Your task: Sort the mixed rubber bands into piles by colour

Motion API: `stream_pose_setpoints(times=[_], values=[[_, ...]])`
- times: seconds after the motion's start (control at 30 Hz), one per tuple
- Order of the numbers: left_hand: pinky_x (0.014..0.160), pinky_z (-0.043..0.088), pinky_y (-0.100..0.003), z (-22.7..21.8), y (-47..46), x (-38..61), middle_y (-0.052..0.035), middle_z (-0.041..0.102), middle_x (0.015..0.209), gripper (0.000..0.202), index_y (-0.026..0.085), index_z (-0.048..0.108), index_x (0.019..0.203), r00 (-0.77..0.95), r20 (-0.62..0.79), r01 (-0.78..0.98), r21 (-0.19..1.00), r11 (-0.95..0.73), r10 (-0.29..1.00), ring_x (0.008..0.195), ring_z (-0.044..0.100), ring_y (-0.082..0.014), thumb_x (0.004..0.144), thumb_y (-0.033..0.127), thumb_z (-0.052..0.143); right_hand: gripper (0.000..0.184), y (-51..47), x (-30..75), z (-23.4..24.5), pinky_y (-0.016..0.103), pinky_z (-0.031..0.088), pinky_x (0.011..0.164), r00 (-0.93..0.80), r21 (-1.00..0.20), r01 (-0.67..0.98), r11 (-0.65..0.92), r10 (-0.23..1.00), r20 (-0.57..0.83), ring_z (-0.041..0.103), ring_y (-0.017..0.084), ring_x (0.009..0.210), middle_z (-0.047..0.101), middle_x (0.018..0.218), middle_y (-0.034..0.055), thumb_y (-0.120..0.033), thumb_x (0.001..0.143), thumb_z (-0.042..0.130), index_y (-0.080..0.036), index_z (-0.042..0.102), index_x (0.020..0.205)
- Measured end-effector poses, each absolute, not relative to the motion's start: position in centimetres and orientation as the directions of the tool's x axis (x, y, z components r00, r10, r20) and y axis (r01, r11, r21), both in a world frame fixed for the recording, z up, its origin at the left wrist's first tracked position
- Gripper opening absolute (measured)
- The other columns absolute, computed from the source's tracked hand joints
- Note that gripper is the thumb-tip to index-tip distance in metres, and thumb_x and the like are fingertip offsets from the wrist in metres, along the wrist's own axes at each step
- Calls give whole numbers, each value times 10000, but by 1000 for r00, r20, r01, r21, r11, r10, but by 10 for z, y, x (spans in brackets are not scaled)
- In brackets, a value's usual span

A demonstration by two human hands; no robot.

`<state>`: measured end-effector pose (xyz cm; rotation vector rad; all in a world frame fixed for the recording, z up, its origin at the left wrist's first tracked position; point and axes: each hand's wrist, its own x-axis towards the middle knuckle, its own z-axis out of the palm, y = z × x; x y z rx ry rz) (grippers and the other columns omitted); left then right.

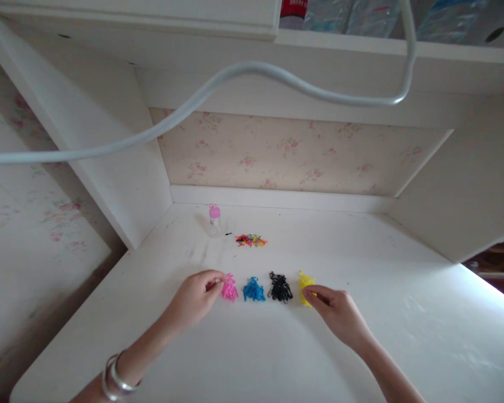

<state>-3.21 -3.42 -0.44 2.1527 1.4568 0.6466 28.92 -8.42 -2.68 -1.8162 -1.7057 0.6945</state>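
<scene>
Four small piles of rubber bands lie in a row on the white desk. At the left end, my left hand (204,291) is closed in a pinch against the edge of the pink rubber bands (229,289). Blue rubber bands (254,290) and black rubber bands (280,287) lie between my two hands. My right hand (338,308) pinches at the yellow rubber bands (306,279) and covers part of that pile. Whatever either set of fingertips holds is too small to make out. Farther back is a mixed-colour heap of rubber bands (251,240).
A clear bottle with a pink cap (214,212) stands behind the piles, near a small dark piece (228,234). The white desk (252,358) has side panels and a shelf above. A pale cable (252,68) crosses the upper view. Bottles and plastic packs sit on the shelf.
</scene>
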Motion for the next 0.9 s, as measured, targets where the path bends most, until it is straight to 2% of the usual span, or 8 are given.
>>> stream_pose_setpoints(times=[0.13, 0.23, 0.33, 0.4, 0.57, 0.73, 0.8, 0.9], values=[[781, 465, -239, -8, 14, -7, -22, 717, 940, 236, 219, 692, 955, 339, 105, 788, 511, -343, 935, 827, 645, -156, 822, 217, 496, 410, -114, 290, -53, 218, 408, 517, 197, -817, 558, -145, 980, -40, 565, 162, 595, 653, 645, 11, -523, 786, 503, -188, 726, 861], [848, 450, -294, -17, 46, 9, -48, 692, 1012, 209, 215, 677, 977, 315, 77, 843, 436, -316, 946, 921, 624, -179, 848, 224, 513, 403, -123, 289, -58, 224, 456, 612, 266, -860, 488, -150, 964, -17, 608, 204, 731, 686, 726, 34, -519, 771, 531, -180, 728, 866], [853, 468, -382, -25, 68, 20, -67, 629, 1086, 226, 174, 608, 1053, 289, 44, 887, 364, -285, 956, 955, 600, -184, 885, 295, 518, 415, -123, 289, -59, 223, 464, 627, 267, -864, 484, -140, 964, -7, 611, 212, 751, 687, 727, 39, -528, 774, 523, -178, 726, 865], [828, 488, -403, -29, 76, 26, -69, 594, 1115, 267, 157, 566, 1098, 280, 27, 904, 329, -273, 960, 954, 593, -183, 890, 318, 518, 430, -121, 288, -60, 225, 458, 613, 241, -844, 517, -144, 970, -18, 605, 203, 714, 680, 711, 34, -535, 784, 506, -176, 722, 877], [809, 500, -391, -35, 83, 33, -71, 581, 1131, 276, 162, 550, 1125, 279, 20, 916, 295, -272, 960, 952, 592, -185, 888, 302, 523, 445, -120, 287, -63, 222, 444, 605, 228, -810, 566, -157, 973, -29, 595, 183, 668, 683, 726, 24, -542, 798, 484, -177, 718, 894], [829, 487, -401, -27, 79, 18, -67, 598, 1107, 251, 158, 574, 1083, 321, 57, 892, 318, -322, 945, 952, 593, -181, 891, 310, 516, 433, -121, 286, -61, 210, 425, 553, 250, -801, 576, -164, 968, -19, 573, 162, 605, 660, 647, 9, -540, 788, 494, -179, 724, 854], [855, 466, -366, -19, 72, 4, -57, 634, 1067, 213, 173, 618, 1015, 343, 78, 875, 337, -348, 936, 950, 599, -173, 897, 302, 497, 426, -122, 286, -61, 208, 425, 552, 246, -797, 580, -165, 969, -21, 574, 159, 602, 663, 650, 7, -535, 790, 497, -182, 725, 860], [842, 444, -256, -9, 55, -25, -36, 684, 1017, 238, 203, 675, 947, 363, 108, 850, 368, -376, 926, 940, 614, -162, 894, 282, 457, 407, -121, 285, -62, 204, 436, 575, 246, -797, 581, -166, 969, -22, 599, 166, 647, 691, 713, 12, -522, 785, 514, -186, 726, 874]])
